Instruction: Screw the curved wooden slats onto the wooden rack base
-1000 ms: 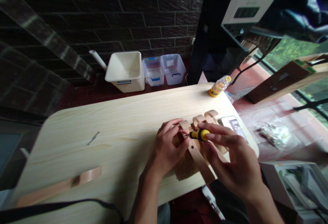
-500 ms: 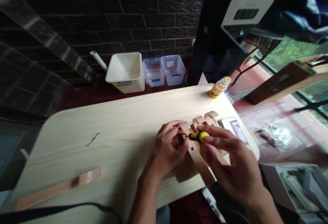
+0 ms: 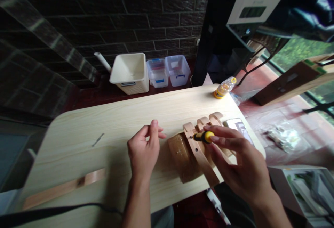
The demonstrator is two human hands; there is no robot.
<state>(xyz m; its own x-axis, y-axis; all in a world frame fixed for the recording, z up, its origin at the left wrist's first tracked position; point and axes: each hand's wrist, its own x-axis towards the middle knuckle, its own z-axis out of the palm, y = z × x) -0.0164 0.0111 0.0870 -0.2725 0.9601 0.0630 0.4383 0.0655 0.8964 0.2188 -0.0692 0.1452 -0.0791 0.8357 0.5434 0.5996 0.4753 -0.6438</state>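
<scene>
My right hand (image 3: 235, 155) grips a small yellow-and-black screwdriver (image 3: 203, 137) between thumb and fingertips. Its tip meets a dark screw or hole near the upper end of a light wooden strip (image 3: 200, 156) with a curled end. A second dark hole shows lower on that strip. More strips with curled ends (image 3: 215, 117) lie beside it, partly behind my right hand. Under them rests a brown tape-wrapped block (image 3: 182, 156) with small bits on top, perhaps screws. My left hand (image 3: 144, 148) hovers left of the block, empty, thumb raised and fingers loosely bent.
Another wooden strip (image 3: 62, 188) and a thin metal piece (image 3: 98, 139) lie on the table's (image 3: 117, 123) left side. A phone (image 3: 240, 129) and a clear bottle with yellow ends (image 3: 225, 88) are at the right. Bins (image 3: 130, 71) stand beyond the table; a black strap (image 3: 52, 210) crosses the lower left.
My left hand has let go near the screwdriver tip and moved left, uncovering the block and the strip's upper end. My right hand keeps the screwdriver in nearly the same place.
</scene>
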